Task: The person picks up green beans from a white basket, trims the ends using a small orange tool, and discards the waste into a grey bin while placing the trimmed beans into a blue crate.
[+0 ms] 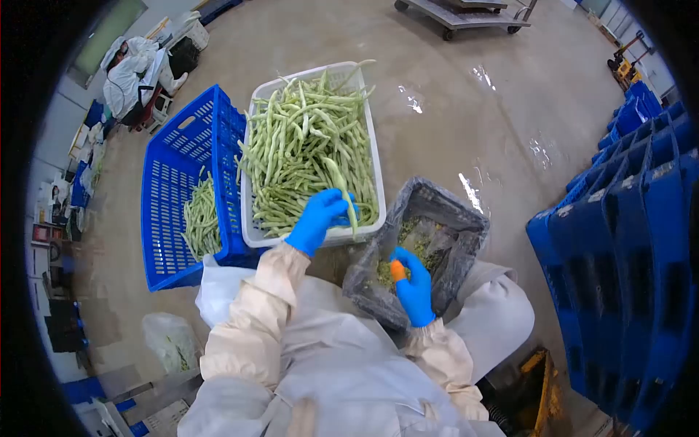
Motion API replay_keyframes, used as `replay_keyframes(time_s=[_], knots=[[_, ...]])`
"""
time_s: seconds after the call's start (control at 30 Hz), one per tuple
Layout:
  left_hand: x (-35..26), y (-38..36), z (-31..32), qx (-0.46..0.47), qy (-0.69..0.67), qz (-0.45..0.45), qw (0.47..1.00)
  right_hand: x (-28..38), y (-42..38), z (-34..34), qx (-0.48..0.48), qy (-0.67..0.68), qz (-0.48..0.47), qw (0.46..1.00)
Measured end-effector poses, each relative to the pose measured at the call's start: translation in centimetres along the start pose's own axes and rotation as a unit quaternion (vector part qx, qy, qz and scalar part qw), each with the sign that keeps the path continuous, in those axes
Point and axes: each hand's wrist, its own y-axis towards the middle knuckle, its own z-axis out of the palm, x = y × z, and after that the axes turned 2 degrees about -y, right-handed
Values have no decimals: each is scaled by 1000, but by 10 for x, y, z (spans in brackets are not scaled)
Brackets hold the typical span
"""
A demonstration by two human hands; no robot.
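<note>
A long pale green bean is pinched between the fingers of my left hand, over the near edge of the white basket. Heaped beans fill that basket. My right hand, also in a blue glove, is closed around a small orange thing, possibly a tool handle; the rest of it is hidden. Beneath this hand is a bin lined with dark plastic, with green scraps inside. Left of the basket, a blue crate holds a smaller pile of beans.
Stacked blue crates or pallets line the right side. A metal trolley stands at the back. A clear plastic bag lies on the wet floor at left. Another person sits at the far left.
</note>
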Motion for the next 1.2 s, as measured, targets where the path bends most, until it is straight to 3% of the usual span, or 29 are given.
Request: replay_keyframes(time_s=[0.03, 0.07, 0.17, 0.2, 0.23, 0.33, 0.37, 0.43, 0.57, 0.63, 0.67, 0.73, 0.87, 0.93, 0.97, 1.03, 1.07, 1.17, 1.2], knots=[[-3, -21, 17, 29, -69, -42, 996, 3, 0, 0, 10, 126, 31, 991], [-2, -38, 28, 58, -137, -82, 986, -1, 0, -2, 40, 153, 46, 986], [17, -74, 43, 103, -100, -65, 987, 13, -6, -13, 51, 263, 65, 961], [14, -90, 52, 79, -54, -55, 994, 13, -7, -15, 44, 297, 55, 952], [18, -97, 52, 82, -53, -55, 994, 15, -8, -18, 41, 298, 54, 952], [27, -114, 46, 142, 171, -11, 975, 19, -9, -23, 24, 274, 3, 961], [28, -118, 44, 142, 172, -10, 975, 19, -10, -26, 24, 275, 2, 961], [28, -124, 39, 158, 262, 87, 948, 19, -12, -35, 118, 227, 0, 967], [29, -128, 24, 126, 361, 119, 916, 24, -16, -42, 166, 193, -14, 967], [23, -130, 22, 87, 408, 207, 885, 29, -19, -45, 205, 214, 3, 955], [19, -132, 22, 86, 409, 208, 884, 28, -19, -45, 205, 215, 1, 955], [11, -136, 25, 62, 481, 283, 827, 26, -19, -45, 235, 166, -10, 958], [29, -128, 28, 42, 466, 292, 834, 25, -22, -35, 160, 204, 3, 966], [56, -116, 39, 4, 301, 295, 907, 28, -26, -25, 113, 409, 62, 903], [67, -114, 46, 3, 300, 295, 907, 28, -27, -21, 114, 408, 62, 904], [82, -112, 66, -8, 51, 136, 989, 27, -26, -18, 103, 536, 68, 835], [81, -116, 75, -6, 11, 99, 995, 28, -26, -20, 102, 535, 68, 836], [80, -121, 99, 5, -3, 96, 995, 20, -23, -30, 43, 541, 90, 835], [85, -121, 103, -7, 47, 92, 995, 7, -20, -30, 39, 611, 93, 785]])
